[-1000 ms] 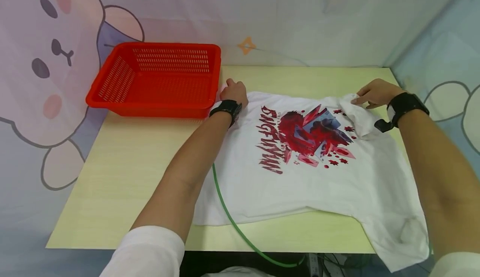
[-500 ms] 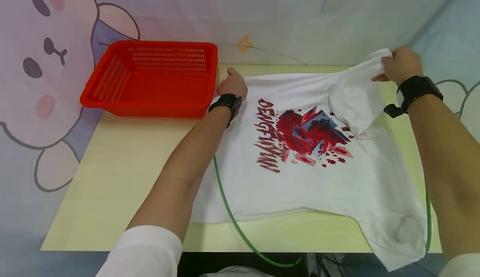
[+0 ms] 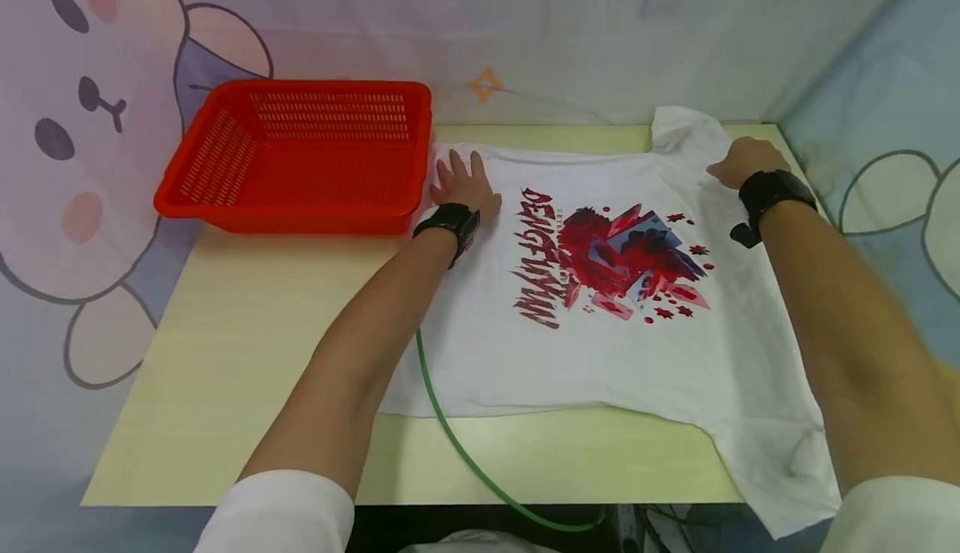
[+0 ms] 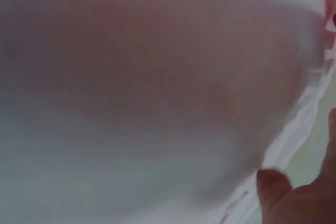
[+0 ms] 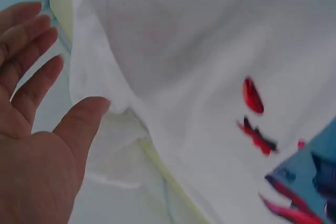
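A white T-shirt (image 3: pixel 480 361) with a red and blue print (image 3: pixel 630 257) lies spread on the table, its lettering toward the left. My left hand (image 3: pixel 467 191) rests on the shirt's left end beside the basket, fingers spread. Over the upper right of the shirt is my right hand (image 3: pixel 748 161), close to the far sleeve (image 3: pixel 686 132). In the right wrist view its fingers are loosely extended, and nothing sits between thumb and fingers. The near sleeve (image 3: pixel 795 478) hangs past the table's front edge. White cloth blurs most of the left wrist view.
A red plastic basket (image 3: pixel 322 225) stands at the table's back left, close to the left hand. A green cable (image 3: pixel 465 449) runs from under the left forearm across the shirt and off the front edge. Printed cloth walls (image 3: pixel 555 37) border the table (image 3: pixel 247 353).
The right hand first lifted the far sleeve up and right, then let it go and came back left. That sleeve now lies unfolded toward the back. The left hand's fingers have spread out.
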`<state>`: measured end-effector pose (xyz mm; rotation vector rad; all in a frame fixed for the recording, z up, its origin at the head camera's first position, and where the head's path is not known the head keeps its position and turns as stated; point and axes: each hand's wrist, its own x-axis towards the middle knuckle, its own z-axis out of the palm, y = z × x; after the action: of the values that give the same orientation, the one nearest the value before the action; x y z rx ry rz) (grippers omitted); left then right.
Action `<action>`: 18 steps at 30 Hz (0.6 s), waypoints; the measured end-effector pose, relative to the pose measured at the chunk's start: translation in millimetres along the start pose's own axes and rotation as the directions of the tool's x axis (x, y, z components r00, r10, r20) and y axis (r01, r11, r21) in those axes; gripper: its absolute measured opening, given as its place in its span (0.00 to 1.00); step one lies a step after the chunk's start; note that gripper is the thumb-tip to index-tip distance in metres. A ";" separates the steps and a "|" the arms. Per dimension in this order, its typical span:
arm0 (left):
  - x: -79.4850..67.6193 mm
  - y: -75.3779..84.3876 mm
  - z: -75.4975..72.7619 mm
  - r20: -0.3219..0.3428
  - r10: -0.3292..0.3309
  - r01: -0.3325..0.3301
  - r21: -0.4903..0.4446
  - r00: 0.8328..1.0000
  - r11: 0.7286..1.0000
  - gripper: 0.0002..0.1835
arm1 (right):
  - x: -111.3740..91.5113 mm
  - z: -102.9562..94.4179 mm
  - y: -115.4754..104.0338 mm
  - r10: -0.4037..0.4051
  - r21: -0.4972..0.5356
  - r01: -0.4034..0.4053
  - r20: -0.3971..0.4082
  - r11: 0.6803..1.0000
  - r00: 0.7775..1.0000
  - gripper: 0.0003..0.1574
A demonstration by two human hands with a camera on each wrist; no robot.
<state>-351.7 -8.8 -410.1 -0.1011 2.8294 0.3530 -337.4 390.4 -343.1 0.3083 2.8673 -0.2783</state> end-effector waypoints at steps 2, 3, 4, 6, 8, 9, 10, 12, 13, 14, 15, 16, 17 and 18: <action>3.6 -6.6 15.5 0.042 0.003 -0.003 0.011 0.999 1.000 0.51 | -0.6 7.3 9.2 0.029 -0.095 -0.027 0.017 0.995 0.999 0.37; 5.0 -9.0 22.9 0.053 0.007 -0.008 0.022 0.999 1.000 0.52 | 1.0 11.6 15.3 0.040 -0.124 -0.036 0.029 0.992 0.999 0.37; 3.9 -10.5 28.3 0.065 0.006 -0.008 0.027 0.998 1.000 0.53 | 2.9 16.0 22.2 0.042 -0.134 -0.037 0.039 0.990 0.998 0.36; -1.8 -11.4 35.6 0.081 -0.002 -0.003 0.060 0.997 0.998 0.55 | 6.4 23.7 33.7 0.024 -0.151 -0.018 0.037 0.988 0.999 0.35; -11.7 -9.4 35.0 0.094 -0.011 0.004 0.072 0.996 0.997 0.56 | 10.6 29.0 44.3 0.011 -0.122 -0.009 0.020 0.992 1.000 0.33; -17.8 -8.0 32.9 0.104 -0.017 0.009 0.080 0.994 0.997 0.56 | 12.9 30.6 49.4 0.011 -0.097 -0.010 0.011 0.995 1.000 0.33; -24.4 -6.2 29.8 0.114 -0.022 0.012 0.088 0.993 0.996 0.56 | 15.4 31.8 54.4 0.013 -0.080 -0.014 -0.003 0.997 1.000 0.34; -36.2 -3.2 20.9 0.144 -0.032 0.021 0.083 0.989 0.996 0.57 | 20.6 32.6 61.9 0.040 -0.057 -0.041 -0.024 0.998 0.999 0.38; -40.4 -1.8 15.8 0.157 -0.034 0.023 0.076 0.987 0.997 0.57 | 22.7 32.2 63.9 0.055 -0.038 -0.056 -0.027 0.998 0.998 0.42; -46.3 -0.8 10.6 0.157 -0.037 0.027 0.065 0.987 0.998 0.57 | 24.6 31.7 64.7 0.066 -0.028 -0.066 -0.019 0.997 0.998 0.45; -51.0 0.0 6.1 0.145 -0.036 0.028 0.060 0.989 0.998 0.56 | 26.3 31.0 63.5 0.076 -0.025 -0.076 -0.003 0.997 0.997 0.47; -53.6 0.9 2.6 0.133 -0.039 0.031 0.059 0.990 0.998 0.56 | 27.8 30.2 61.0 0.079 -0.034 -0.079 0.008 0.996 0.997 0.49; -52.7 1.3 1.0 0.124 -0.039 0.032 0.058 0.992 0.998 0.56 | 28.9 29.3 57.6 0.071 -0.049 -0.070 0.015 0.996 0.997 0.49; -50.7 1.5 1.1 0.100 -0.032 0.026 0.061 0.994 0.998 0.56 | 29.5 28.0 52.7 0.056 -0.061 -0.055 0.015 0.997 0.998 0.49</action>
<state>-303.1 -5.4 -396.0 -0.1093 2.7326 0.2599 -347.0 440.5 -385.9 0.3720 2.8386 -0.1823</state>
